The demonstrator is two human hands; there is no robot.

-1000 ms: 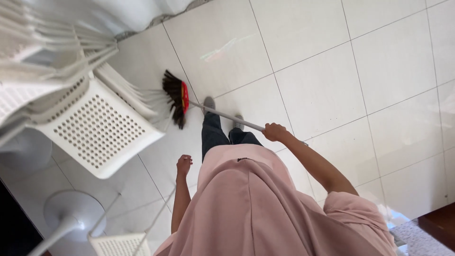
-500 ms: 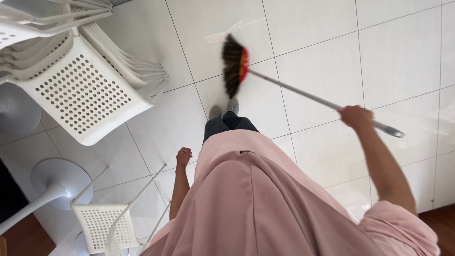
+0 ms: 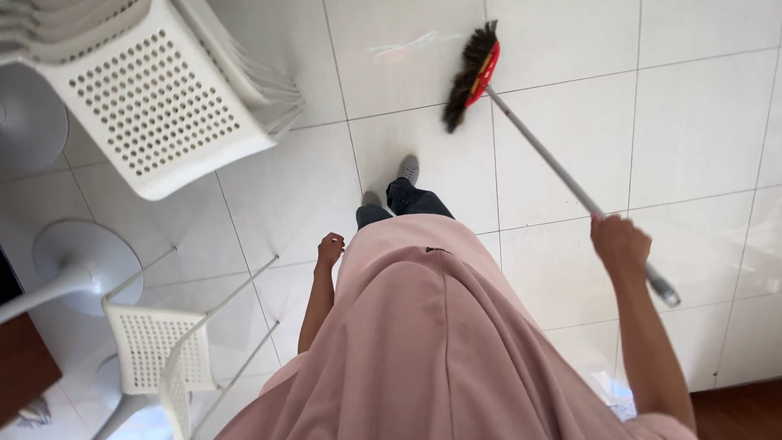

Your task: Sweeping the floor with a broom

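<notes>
Pink fabric (image 3: 440,350) fills the bottom of the view, a loose garment hanging down from the person wearing the camera. Just past it the left hand (image 3: 330,248) dangles at the person's side, fingers curled into a loose fist with nothing in it, well apart from the broom. Over on the other side the right hand (image 3: 621,244) is wrapped tight around the broom handle (image 3: 562,175), gripping it close to the top, so only a short stub with a dark end cap sticks out behind the fist. Dark trouser legs and grey shoes (image 3: 407,171) peek out from under the garment, standing on the white tiled floor (image 3: 692,138).

From the fist the grey metal handle runs diagonally away across the tiles to the broom head (image 3: 468,77), which has a red block and dark bristles. Can't quite tell if the bristles touch the floor or hang just above it.

Off to the left there's a small white perforated chair (image 3: 151,350) with thin metal legs, next to a round white pedestal base (image 3: 77,261). Farther out, toward the upper left, sits a stack of white perforated plastic chairs (image 3: 155,98), tilted in this view, well apart from the broom head.
</notes>
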